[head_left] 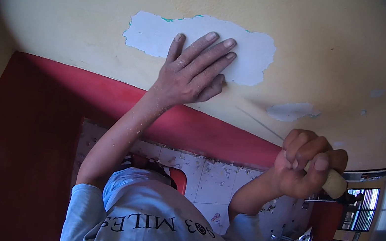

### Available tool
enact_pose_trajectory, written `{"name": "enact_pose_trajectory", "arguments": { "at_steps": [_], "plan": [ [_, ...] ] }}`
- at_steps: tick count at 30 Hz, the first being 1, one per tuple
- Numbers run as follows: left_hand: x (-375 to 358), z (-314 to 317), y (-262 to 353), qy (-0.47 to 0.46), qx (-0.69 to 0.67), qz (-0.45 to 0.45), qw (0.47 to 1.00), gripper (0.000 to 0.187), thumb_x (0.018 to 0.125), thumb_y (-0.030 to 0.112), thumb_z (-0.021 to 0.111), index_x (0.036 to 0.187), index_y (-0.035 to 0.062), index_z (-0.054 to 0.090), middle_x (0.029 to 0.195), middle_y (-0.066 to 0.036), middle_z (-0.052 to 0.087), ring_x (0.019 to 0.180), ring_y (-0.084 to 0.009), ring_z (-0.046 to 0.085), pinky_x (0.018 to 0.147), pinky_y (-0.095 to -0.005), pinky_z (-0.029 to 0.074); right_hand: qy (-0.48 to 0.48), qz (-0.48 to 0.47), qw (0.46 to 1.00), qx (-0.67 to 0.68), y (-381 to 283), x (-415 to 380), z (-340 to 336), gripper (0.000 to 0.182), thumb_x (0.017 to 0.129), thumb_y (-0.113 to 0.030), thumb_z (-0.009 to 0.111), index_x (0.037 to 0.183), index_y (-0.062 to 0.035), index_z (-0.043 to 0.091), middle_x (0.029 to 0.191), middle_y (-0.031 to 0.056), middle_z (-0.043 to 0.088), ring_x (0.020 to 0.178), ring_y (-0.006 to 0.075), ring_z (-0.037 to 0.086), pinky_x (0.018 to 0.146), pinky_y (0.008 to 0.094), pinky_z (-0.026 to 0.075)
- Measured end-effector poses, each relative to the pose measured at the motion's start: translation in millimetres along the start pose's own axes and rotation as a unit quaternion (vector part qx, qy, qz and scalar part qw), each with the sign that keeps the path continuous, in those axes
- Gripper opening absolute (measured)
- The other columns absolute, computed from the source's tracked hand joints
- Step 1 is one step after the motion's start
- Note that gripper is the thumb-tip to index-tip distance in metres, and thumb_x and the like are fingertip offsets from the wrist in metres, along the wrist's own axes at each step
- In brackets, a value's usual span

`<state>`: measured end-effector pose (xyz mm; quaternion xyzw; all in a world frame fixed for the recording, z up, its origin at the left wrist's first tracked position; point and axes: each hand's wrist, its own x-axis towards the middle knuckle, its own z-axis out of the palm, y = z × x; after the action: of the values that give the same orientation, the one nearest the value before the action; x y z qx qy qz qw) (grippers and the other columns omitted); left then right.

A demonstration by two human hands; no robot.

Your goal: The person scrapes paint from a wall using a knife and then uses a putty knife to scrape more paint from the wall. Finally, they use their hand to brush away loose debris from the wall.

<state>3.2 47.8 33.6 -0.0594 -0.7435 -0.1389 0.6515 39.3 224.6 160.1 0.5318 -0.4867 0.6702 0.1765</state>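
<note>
My left hand (193, 70) lies flat on a yellow wall (80, 9), fingers spread over a large white patch (250, 54) where the paint has come off; green shows at the patch's edges. My right hand (308, 170) is lower right, closed in a fist around the pale wooden handle (337, 185) of a scraping tool. Its thin blade (260, 123) runs up-left along the wall, below the patch. Both forearms are dusted with pale flecks.
A smaller bare patch (292, 110) sits right of my left hand. A red painted band (39, 112) runs beneath the yellow. Below it, a tiled floor (216, 179) is strewn with paint flakes. Windows (359, 210) stand at the right. My grey shirt (147, 223) fills the bottom.
</note>
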Motion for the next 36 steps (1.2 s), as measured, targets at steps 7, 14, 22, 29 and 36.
{"name": "enact_pose_trajectory", "arguments": {
  "at_steps": [7,14,22,29,36],
  "plan": [
    [-9,4,-3,0.009,0.009,0.008,1.000,0.041,0.071,0.020,0.049,0.112,0.0178,0.057,0.123,0.004,0.051,0.119,-0.0164,0.042,0.107,-0.0425,0.017,-0.098,-0.015,0.994,-0.050,10,38,12,0.011,0.076,-0.001,0.046,0.074,-0.0062,0.036,0.051,0.0051,0.039,0.037,0.0075,0.027,0.034,0.0239,0.023],
    [-8,4,-4,0.004,0.008,0.010,1.000,0.039,0.072,0.019,0.048,0.110,0.0187,0.058,0.122,0.006,0.052,0.119,-0.0158,0.042,0.106,-0.0406,0.020,-0.093,-0.016,0.992,-0.082,6,38,15,0.012,0.078,-0.006,0.040,0.070,-0.0106,0.034,0.046,0.0021,0.033,0.035,0.0076,0.023,0.035,0.0238,0.020],
    [-7,5,-3,0.003,0.000,0.009,1.000,0.037,0.072,0.020,0.048,0.107,0.0192,0.060,0.122,0.007,0.052,0.119,-0.0156,0.042,0.106,-0.0405,0.020,-0.098,-0.007,0.985,-0.139,14,34,21,0.013,0.079,-0.005,0.038,0.069,-0.0101,0.032,0.047,0.0036,0.034,0.035,0.0077,0.025,0.035,0.0238,0.021],
    [-8,6,-4,0.004,0.000,0.013,1.000,0.037,0.072,0.020,0.048,0.108,0.0190,0.060,0.122,0.007,0.052,0.119,-0.0157,0.042,0.106,-0.0407,0.020,-0.109,-0.003,0.986,-0.123,13,33,22,0.014,0.080,-0.006,0.039,0.069,-0.0106,0.031,0.050,0.0040,0.036,0.036,0.0077,0.025,0.036,0.0236,0.022],
    [-8,5,-3,0.005,0.001,0.014,1.000,0.038,0.072,0.019,0.050,0.108,0.0191,0.059,0.123,0.007,0.051,0.119,-0.0158,0.042,0.106,-0.0406,0.020,-0.108,-0.027,0.990,-0.090,12,34,22,0.015,0.078,-0.003,0.041,0.069,-0.0096,0.031,0.048,0.0034,0.035,0.036,0.0074,0.025,0.035,0.0238,0.020]
  ]
}}
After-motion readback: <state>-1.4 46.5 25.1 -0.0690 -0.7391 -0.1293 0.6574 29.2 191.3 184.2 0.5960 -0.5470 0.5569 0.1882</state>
